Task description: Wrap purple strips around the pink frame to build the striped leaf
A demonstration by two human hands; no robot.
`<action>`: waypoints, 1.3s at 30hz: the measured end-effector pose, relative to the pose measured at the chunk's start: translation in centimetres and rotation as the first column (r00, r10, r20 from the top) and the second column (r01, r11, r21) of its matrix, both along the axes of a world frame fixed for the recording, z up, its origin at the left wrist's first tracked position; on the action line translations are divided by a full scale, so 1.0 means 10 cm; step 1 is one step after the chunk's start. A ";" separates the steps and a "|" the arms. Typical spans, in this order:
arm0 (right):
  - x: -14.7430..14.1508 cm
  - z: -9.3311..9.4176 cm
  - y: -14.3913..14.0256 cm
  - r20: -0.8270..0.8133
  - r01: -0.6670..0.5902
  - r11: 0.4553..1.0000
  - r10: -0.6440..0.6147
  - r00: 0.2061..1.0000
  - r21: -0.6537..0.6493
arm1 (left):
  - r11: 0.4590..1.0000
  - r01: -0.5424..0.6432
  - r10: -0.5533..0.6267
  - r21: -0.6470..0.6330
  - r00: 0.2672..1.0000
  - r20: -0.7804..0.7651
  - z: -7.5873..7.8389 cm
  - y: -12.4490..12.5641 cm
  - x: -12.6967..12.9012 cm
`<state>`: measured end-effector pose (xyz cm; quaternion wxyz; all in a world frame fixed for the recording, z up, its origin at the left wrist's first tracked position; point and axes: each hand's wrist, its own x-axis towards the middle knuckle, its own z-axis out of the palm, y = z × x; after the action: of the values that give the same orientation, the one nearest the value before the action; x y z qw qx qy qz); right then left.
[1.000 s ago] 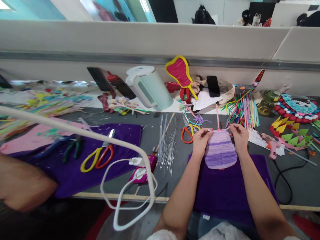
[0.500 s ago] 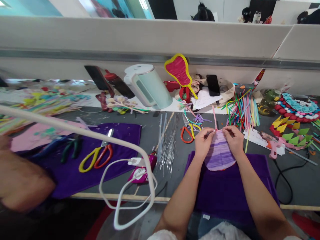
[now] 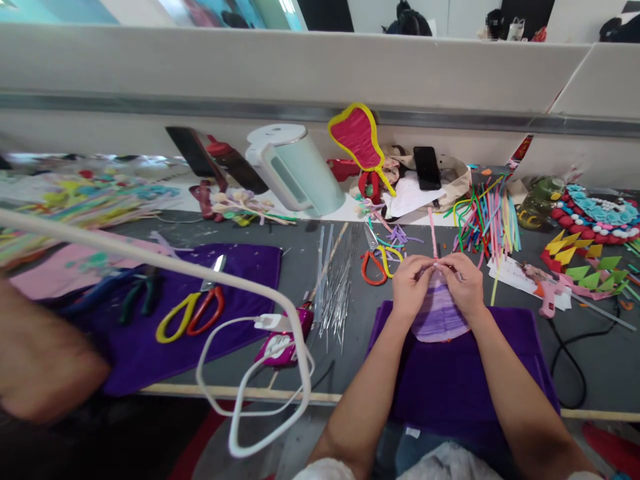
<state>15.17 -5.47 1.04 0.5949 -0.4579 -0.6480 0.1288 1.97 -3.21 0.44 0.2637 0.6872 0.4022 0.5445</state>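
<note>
A rounded, fan-shaped piece striped in purple (image 3: 441,321) lies over a folded purple cloth at the table's front, its thin pink stem (image 3: 433,230) pointing away from me. My left hand (image 3: 413,283) pinches the narrow end where stem and body meet. From the other side my right hand (image 3: 461,280) pinches at the same spot, fingertips nearly touching the left ones. Between them the fingers cover the upper part of the piece. Small scissors with red and yellow handles (image 3: 381,261) lie just left of my left hand.
Beyond my hands lies a bundle of coloured pipe cleaners (image 3: 493,223). To the right are a pink glue gun (image 3: 549,297) and its black cord. A mint kettle (image 3: 305,173) and a red, yellow-edged fan (image 3: 357,137) stand behind. A white cable (image 3: 250,283) crosses the left; another person's arm (image 3: 50,353) is there.
Both hands have drawn closer together at the narrow end of the purple piece, so the fingertips now meet and hide more of its top. The view has shifted slightly.
</note>
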 end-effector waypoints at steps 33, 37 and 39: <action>-0.10 0.02 -0.08 -0.055 0.162 0.986 -0.161 0.985 0.030 | 0.960 -0.117 0.187 0.254 0.943 -0.276 -0.07 -0.07 0.06; -0.12 0.02 -0.10 0.027 0.128 0.987 -0.131 0.991 0.094 | 0.962 -0.106 0.185 0.253 0.932 -0.311 -0.09 -0.08 0.05; -0.13 0.03 -0.10 0.091 0.104 0.987 -0.115 0.989 0.124 | 0.967 -0.106 0.177 0.234 0.935 -0.308 -0.08 -0.09 0.04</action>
<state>13.86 -6.52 1.35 0.5947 -0.4624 -0.6567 0.0345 2.39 -4.09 -0.40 0.0780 0.7612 0.4283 0.4806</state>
